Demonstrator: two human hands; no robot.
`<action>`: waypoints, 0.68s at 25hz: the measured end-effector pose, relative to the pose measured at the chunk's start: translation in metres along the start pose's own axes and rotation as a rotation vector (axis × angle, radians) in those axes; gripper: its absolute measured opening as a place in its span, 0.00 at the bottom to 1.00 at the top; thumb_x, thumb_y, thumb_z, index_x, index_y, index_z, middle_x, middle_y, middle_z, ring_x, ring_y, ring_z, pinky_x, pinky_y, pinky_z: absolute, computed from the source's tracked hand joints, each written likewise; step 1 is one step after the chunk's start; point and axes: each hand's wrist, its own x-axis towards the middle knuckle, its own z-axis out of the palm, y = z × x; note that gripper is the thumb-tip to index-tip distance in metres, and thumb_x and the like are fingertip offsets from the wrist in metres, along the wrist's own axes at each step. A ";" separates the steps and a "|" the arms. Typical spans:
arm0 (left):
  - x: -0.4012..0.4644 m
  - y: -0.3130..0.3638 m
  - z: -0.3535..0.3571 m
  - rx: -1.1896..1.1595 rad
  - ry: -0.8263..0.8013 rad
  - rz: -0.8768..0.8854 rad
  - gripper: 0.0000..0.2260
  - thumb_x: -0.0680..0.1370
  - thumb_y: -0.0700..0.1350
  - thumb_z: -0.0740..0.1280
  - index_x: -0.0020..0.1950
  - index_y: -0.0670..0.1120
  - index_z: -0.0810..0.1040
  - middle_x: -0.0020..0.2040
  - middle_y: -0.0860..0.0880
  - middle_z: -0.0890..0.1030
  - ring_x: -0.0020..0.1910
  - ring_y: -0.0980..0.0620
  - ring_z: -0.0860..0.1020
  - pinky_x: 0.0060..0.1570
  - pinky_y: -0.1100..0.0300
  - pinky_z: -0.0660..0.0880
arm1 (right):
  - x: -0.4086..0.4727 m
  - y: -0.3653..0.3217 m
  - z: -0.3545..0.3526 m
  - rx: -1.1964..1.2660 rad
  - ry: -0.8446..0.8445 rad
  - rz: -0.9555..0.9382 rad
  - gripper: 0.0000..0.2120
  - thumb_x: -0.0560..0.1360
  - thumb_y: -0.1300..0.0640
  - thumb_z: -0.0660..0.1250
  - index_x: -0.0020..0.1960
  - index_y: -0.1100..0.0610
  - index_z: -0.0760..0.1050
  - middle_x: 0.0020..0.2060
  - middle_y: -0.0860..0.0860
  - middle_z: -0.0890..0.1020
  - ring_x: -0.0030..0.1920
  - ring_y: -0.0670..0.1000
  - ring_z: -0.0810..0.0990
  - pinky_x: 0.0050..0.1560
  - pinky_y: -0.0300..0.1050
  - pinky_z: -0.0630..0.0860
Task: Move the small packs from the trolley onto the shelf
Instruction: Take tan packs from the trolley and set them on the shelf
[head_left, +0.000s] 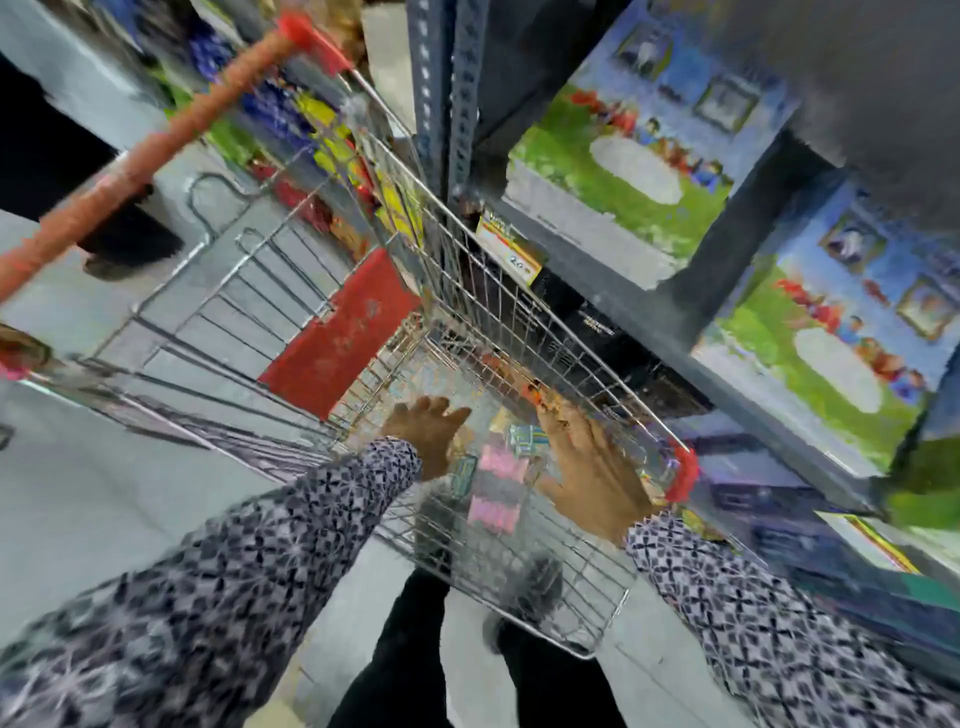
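A wire trolley (467, 291) with an orange handle (156, 156) stands beside a dark metal shelf (613, 260). Small packs lie on its bottom: pink ones (496, 483) and a green-blue one (527, 436). Both my hands reach down into the basket. My left hand (428, 431) hovers over the left side of the packs with fingers spread. My right hand (592, 467) is over the right side, fingers apart, near the trolley's red corner (683, 475). The frame is blurred, and neither hand visibly holds a pack.
A red flap (343, 332) hangs inside the trolley. Large colourful boxes (623, 156) fill the shelf on the right, with a yellow price tag (511, 249) on its edge. More goods line the far aisle (311, 119). A person's dark shoe (130, 249) stands behind the handle.
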 end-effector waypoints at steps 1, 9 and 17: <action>0.019 -0.007 0.005 0.064 -0.091 0.031 0.38 0.78 0.46 0.69 0.84 0.55 0.53 0.83 0.42 0.60 0.79 0.38 0.65 0.74 0.39 0.68 | 0.015 0.005 0.011 0.011 -0.025 0.018 0.42 0.78 0.41 0.68 0.84 0.51 0.50 0.83 0.60 0.56 0.82 0.64 0.58 0.76 0.63 0.66; 0.123 -0.037 0.092 0.382 -0.189 0.344 0.43 0.80 0.40 0.69 0.86 0.49 0.45 0.86 0.42 0.45 0.85 0.40 0.50 0.83 0.43 0.53 | 0.125 0.052 0.136 -0.095 -0.182 -0.074 0.39 0.74 0.57 0.72 0.81 0.54 0.60 0.75 0.61 0.70 0.72 0.64 0.71 0.66 0.57 0.74; 0.133 -0.040 0.125 0.241 -0.053 0.261 0.42 0.72 0.51 0.76 0.80 0.42 0.60 0.75 0.40 0.70 0.72 0.39 0.72 0.70 0.46 0.74 | 0.118 0.055 0.175 -0.077 -0.053 0.092 0.32 0.71 0.60 0.68 0.73 0.57 0.66 0.62 0.60 0.78 0.59 0.61 0.78 0.60 0.57 0.78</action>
